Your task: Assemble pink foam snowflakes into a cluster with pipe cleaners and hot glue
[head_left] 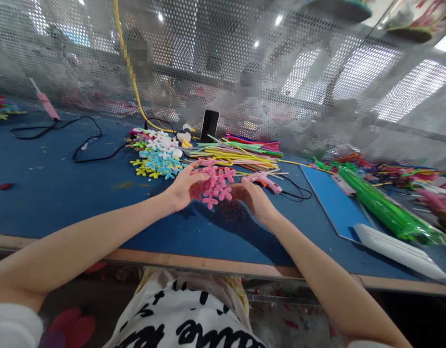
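Observation:
A bunch of pink fuzzy pipe-cleaner flowers (220, 180) is in my left hand (186, 186), whose thumb and fingers close on its left side. My right hand (257, 198) is at the right edge of the bunch, fingers loosely curved towards it and holding nothing that I can see. Whether its fingertips touch the petals I cannot tell. Just behind that hand lies a pink glue gun (268, 182) with a black cord. White, blue and yellow fuzzy flowers (159, 152) lie in a heap beyond my left hand.
Loose pipe cleaners (241, 154) lie behind the flowers, before a propped phone (210, 124) and a small duck figure (185, 136). At right are a blue board (324, 198), a green bagged bundle (386, 205) and a white tray-like piece (399, 251). Another pink glue gun (48, 105) stands far left.

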